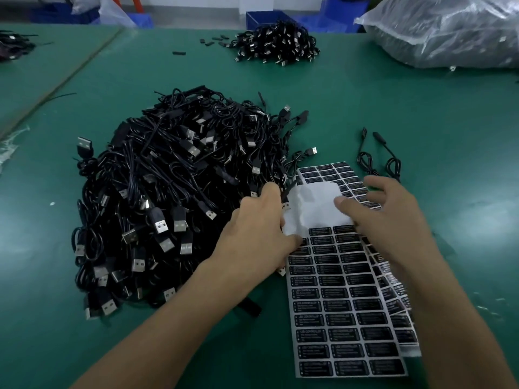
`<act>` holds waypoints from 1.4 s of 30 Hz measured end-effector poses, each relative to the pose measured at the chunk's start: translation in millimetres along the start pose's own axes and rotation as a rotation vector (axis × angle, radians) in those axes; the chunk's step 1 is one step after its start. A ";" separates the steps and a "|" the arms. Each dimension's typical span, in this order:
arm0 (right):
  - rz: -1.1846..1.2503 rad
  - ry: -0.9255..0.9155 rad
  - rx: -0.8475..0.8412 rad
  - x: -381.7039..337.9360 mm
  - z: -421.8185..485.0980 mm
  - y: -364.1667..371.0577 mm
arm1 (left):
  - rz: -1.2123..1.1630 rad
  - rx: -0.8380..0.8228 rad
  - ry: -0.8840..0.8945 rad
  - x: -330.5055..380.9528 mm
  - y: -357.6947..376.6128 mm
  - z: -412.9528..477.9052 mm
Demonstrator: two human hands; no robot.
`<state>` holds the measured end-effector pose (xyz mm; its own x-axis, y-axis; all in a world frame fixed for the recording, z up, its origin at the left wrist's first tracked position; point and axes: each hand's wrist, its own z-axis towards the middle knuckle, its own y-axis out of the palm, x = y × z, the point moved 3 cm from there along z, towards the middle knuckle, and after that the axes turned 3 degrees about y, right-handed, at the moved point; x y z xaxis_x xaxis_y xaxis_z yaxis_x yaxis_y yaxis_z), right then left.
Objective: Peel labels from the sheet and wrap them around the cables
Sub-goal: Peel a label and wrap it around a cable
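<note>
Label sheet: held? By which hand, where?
Left hand grips the label sheet at its left edge, by the folded-over white flap. Right hand open, thumb on the flap.

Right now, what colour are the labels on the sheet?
The labels are black with white print, head view.

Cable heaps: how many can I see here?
3. A large heap by the left hand, a smaller heap at the table's far side, a third heap cut off at the left edge. The plastic bag may hide more.
</note>
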<state>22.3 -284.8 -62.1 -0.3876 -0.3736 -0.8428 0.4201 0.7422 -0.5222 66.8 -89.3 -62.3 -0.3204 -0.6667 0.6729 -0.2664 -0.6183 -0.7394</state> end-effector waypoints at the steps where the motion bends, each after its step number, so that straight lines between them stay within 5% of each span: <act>1: 0.128 0.069 -0.054 1.0 1.2 -0.1 | -0.003 -0.003 0.000 -0.1 0.3 0.3; 4: 0.288 0.176 -0.218 3.7 6.1 1.2 | -0.052 -0.032 -0.009 -0.4 0.7 0.7; 9: 0.248 0.086 -0.429 -0.8 0.9 10.4 | -0.218 -0.095 -0.046 -4.0 0.4 3.5; 18: 0.253 0.024 -0.359 -3.0 -3.2 22.3 | -0.384 -0.128 -0.038 2.7 -0.4 3.1; 42: 0.207 -0.009 -0.405 -3.7 -5.3 26.6 | -0.333 -0.101 -0.059 2.4 0.0 1.9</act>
<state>30.5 -260.8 -72.1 -0.3210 -0.1985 -0.9261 0.1327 0.9587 -0.2514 67.7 -91.7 -60.7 -0.1486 -0.4599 0.8755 -0.4368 -0.7637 -0.4753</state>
